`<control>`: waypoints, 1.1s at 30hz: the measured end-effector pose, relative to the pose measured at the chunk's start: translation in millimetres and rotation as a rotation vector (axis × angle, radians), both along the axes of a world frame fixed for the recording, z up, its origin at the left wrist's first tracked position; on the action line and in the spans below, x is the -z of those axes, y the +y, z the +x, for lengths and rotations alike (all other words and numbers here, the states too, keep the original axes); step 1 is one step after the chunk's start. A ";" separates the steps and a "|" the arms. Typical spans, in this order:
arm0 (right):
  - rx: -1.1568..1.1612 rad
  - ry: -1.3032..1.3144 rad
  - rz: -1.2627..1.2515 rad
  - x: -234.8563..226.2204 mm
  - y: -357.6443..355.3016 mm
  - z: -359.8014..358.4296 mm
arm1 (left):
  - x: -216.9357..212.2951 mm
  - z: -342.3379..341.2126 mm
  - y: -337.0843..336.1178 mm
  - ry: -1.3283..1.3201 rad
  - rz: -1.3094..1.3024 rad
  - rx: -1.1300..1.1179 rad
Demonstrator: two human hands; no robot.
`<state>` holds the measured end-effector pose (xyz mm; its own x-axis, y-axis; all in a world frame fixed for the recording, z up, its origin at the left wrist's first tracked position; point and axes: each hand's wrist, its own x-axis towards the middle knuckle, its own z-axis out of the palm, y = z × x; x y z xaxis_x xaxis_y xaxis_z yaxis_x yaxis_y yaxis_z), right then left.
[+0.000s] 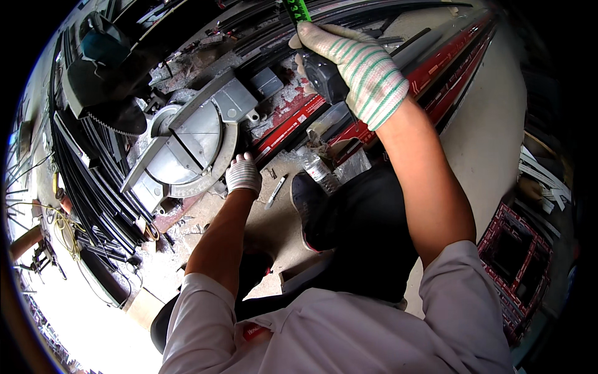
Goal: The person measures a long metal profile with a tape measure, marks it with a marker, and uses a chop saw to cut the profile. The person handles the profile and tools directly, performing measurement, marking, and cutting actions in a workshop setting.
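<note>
My right hand (364, 71), in a white glove with green stripes, is closed around a black tape measure (324, 80). Its green tape (298, 9) runs up out of the top edge. Below it, long red metal profiles (436, 67) lie slanting across the floor toward a grey miter saw (187, 146). My left hand (243, 174), in a white glove, has its fingers curled over the near end of a red profile at the rim of the saw's round table. The saw's toothed blade and dark motor head (106, 87) are tilted up at the upper left.
A clear plastic bottle (317, 168), a marker pen (275, 192) and my black shoe (305, 199) lie on the dusty concrete floor between my arms. Bundles of black profiles (87, 181) curve along the left. A red frame (517, 249) stands at the right, and yellow cable (62, 224) lies at far left.
</note>
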<state>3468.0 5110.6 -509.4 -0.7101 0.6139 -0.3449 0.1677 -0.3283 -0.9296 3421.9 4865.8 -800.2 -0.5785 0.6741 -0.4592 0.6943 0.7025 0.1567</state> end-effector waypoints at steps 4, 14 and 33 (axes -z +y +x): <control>-0.030 -0.003 0.022 0.1 3.1 1.8 | 6.4 1.1 5.4 0.023 -0.042 -0.009; -0.036 0.060 0.017 -2.3 -0.8 -6.2 | 13.0 -10.8 16.5 -0.135 -0.041 -0.009; -0.050 0.062 0.012 -5.5 -4.3 -4.3 | 1.3 1.7 19.6 -0.101 -0.066 -0.031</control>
<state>3463.7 5106.3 -504.0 -0.7599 0.5805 -0.2926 0.1260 -0.3099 -0.9424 3423.6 4885.4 -801.6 -0.5473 0.6230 -0.5589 0.6550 0.7345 0.1774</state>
